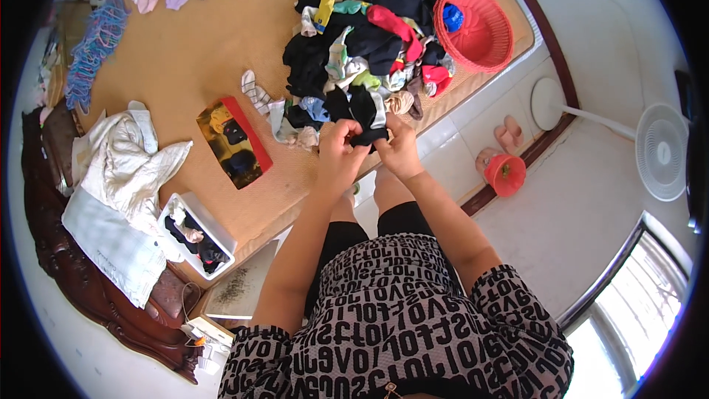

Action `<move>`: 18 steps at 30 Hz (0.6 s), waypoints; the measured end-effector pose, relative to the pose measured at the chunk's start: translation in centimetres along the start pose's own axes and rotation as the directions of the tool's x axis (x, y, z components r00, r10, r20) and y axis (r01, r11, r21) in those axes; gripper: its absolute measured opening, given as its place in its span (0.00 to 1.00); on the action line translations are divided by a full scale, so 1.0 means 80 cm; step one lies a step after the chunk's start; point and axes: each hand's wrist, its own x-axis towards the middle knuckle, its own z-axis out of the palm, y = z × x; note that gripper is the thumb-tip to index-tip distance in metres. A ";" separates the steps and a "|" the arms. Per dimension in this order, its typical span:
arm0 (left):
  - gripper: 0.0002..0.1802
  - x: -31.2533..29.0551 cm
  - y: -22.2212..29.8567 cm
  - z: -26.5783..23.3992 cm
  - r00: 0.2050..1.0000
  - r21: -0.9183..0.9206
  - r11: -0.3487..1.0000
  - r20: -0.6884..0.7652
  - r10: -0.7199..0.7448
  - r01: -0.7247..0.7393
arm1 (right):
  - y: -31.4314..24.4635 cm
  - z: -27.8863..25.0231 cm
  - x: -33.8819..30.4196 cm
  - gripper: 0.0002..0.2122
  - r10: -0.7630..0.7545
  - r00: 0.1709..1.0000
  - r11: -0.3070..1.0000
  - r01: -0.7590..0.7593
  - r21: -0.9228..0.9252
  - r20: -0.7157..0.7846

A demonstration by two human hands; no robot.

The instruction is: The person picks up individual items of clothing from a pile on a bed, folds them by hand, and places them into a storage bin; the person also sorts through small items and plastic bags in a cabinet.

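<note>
Both my hands are at the near edge of the bed, pinching the top of a black sock with a pale grey part (360, 108). My left hand (341, 149) has its fingers closed on the sock's left side. On its right side my right hand (399, 151) grips it with thumb and fingers. Just beyond them spreads a large heap of mixed socks (310, 66), mostly black, with red, yellow, white and green ones among them. A striped white sock (255, 93) lies at the heap's left.
On the bed mat (199, 52) are a dark and red box (235, 142), a white bin (226, 260) with socks, and a red basket (491, 44) holding something blue. Beyond the right bed edge stand a white fan (659, 151) and a small red bucket (508, 176).
</note>
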 end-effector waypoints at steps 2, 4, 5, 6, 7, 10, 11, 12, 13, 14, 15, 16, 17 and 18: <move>0.10 -0.014 0.014 0.006 1.000 -0.088 0.996 0.028 -0.002 0.004 | -0.003 -0.005 -0.005 0.10 -0.083 0.994 0.997 0.083 -0.004 -0.066; 0.10 -0.028 0.019 0.007 0.999 -0.058 0.998 0.047 -0.021 0.024 | -0.009 -0.004 -0.007 0.12 -0.119 0.989 0.993 0.118 -0.026 -0.083; 0.10 -0.033 0.021 0.007 1.000 0.001 1.000 0.020 0.013 -0.013 | -0.015 -0.001 -0.012 0.13 0.043 0.999 0.981 -0.038 0.192 -0.021; 0.10 -0.037 0.023 0.005 1.000 0.004 1.000 0.015 0.024 -0.024 | -0.021 -0.001 -0.016 0.15 0.187 0.979 0.899 -0.202 0.388 0.078; 0.10 -0.040 0.024 0.001 0.997 0.059 0.995 -0.006 0.075 -0.075 | -0.026 -0.012 -0.018 0.21 0.187 0.944 0.826 -0.301 0.476 0.272; 0.10 -0.051 0.045 -0.002 0.993 0.081 0.990 -0.021 0.120 -0.117 | -0.062 -0.047 -0.019 0.28 0.097 0.774 0.382 -0.609 0.695 0.626; 0.09 -0.052 0.051 -0.006 0.986 0.126 0.978 0.026 0.167 -0.169 | -0.070 -0.052 -0.019 0.34 0.032 0.739 0.315 -0.647 0.695 0.673; 0.09 -0.054 0.056 -0.011 0.975 0.168 0.961 0.075 0.210 -0.220 | -0.080 -0.053 -0.019 0.34 0.021 0.735 0.320 -0.647 0.692 0.678; 0.10 -0.059 0.057 -0.018 0.987 0.142 0.982 0.118 0.109 -0.125 | -0.092 -0.054 -0.019 0.34 0.083 0.716 0.265 -0.686 0.678 0.693; 0.10 -0.062 0.061 -0.021 0.987 0.146 0.980 0.107 0.120 -0.135 | -0.102 -0.053 -0.017 0.34 0.144 0.693 0.207 -0.719 0.663 0.706; 0.11 -0.065 0.065 -0.023 0.974 0.172 0.965 0.143 0.177 -0.200 | -0.099 -0.047 -0.013 0.35 0.108 0.674 0.279 -0.726 0.629 0.730; 0.11 -0.068 0.069 -0.024 0.956 0.195 0.944 0.179 0.232 -0.265 | -0.105 -0.038 -0.010 0.27 0.118 0.729 0.360 -0.664 0.655 0.674; 0.11 -0.073 0.073 -0.023 0.956 0.202 0.941 0.165 0.242 -0.273 | -0.111 -0.033 -0.004 0.22 0.190 0.727 0.357 -0.677 0.643 0.660; 0.12 -0.079 0.076 -0.018 0.981 0.131 0.972 0.018 0.192 -0.193 | -0.117 -0.029 0.003 0.18 0.261 0.721 0.354 -0.690 0.631 0.642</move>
